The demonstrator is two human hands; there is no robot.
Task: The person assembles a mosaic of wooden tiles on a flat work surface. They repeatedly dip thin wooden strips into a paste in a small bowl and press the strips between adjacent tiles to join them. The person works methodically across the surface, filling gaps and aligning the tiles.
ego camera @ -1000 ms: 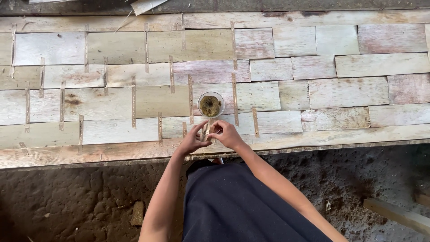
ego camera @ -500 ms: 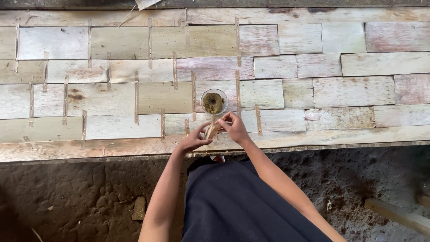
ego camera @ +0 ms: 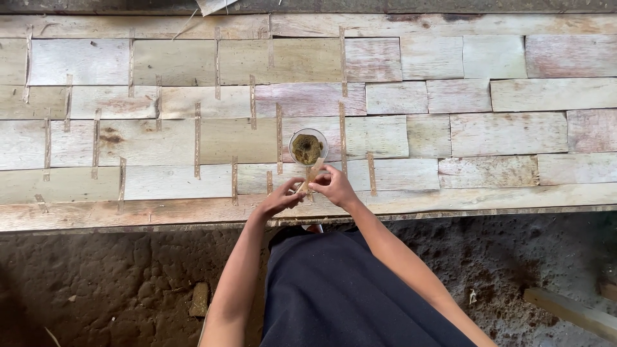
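Below, pale wooden panels, dirt floor.

There is one view only, from a camera on the person's head, looking almost straight down. It takes in the pale wooden panels across the upper half, the dirt floor below, and the person's dark lap at the bottom edge (both forearms reach up into the middle). It stands fairly high, so the hands look small.
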